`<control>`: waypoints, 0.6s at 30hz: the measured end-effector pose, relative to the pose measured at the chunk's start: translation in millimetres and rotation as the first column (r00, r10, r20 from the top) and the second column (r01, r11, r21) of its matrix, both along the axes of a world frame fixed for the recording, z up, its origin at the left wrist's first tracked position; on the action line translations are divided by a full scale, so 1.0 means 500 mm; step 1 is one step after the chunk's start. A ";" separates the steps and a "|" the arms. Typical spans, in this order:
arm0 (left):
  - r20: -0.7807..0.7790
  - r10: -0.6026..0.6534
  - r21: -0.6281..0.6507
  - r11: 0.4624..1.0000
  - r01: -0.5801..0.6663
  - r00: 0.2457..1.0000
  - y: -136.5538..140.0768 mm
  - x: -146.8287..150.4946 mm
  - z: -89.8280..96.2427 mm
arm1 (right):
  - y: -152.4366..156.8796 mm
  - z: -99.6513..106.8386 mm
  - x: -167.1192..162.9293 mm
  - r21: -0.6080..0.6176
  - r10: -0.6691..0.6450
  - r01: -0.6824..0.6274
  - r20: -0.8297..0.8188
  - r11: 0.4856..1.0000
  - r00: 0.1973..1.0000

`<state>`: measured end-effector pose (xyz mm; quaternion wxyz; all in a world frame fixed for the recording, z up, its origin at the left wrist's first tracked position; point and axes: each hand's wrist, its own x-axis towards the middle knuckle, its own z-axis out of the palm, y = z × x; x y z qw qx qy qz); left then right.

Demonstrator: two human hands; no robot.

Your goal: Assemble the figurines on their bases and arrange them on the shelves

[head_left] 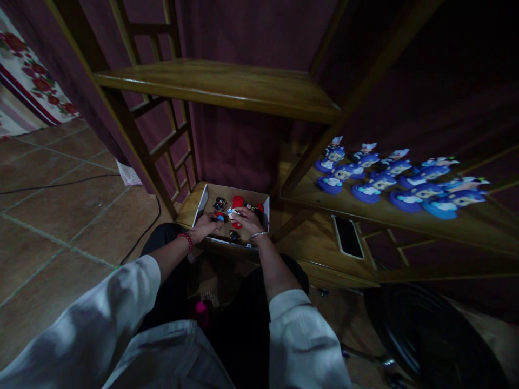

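A shallow open cardboard box (196, 217) with white outer sides sits on the low wooden shelf and holds several small figurines. My left hand (206, 225), with a red bead bracelet at the wrist, reaches over its front left and closes its fingers on a small red and blue figurine (219, 216). Inside the box, my right hand (248, 220) pinches a figurine with white and red parts (234, 214), partly covered by the fingers. A dark figurine (220, 202) lies behind my left hand, another dark figurine (234, 235) near the front wall. Red pieces (238, 201) lie at the back.
Several blue-haired figurines on round blue bases (367, 193) stand in rows on the shelf at right. Below them lies a phone with a dark screen (348, 237). A wooden shelf board (219, 81) overhangs the box. A round black seat (430, 335) stands at lower right.
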<state>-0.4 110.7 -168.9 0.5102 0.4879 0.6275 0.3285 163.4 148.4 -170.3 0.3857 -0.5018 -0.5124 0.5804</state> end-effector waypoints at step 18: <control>0.863 0.240 -0.222 0.971 -0.094 0.445 -0.019 -0.009 0.006 | -0.006 0.008 -0.001 -0.034 0.033 -0.035 -0.065 0.999 0.997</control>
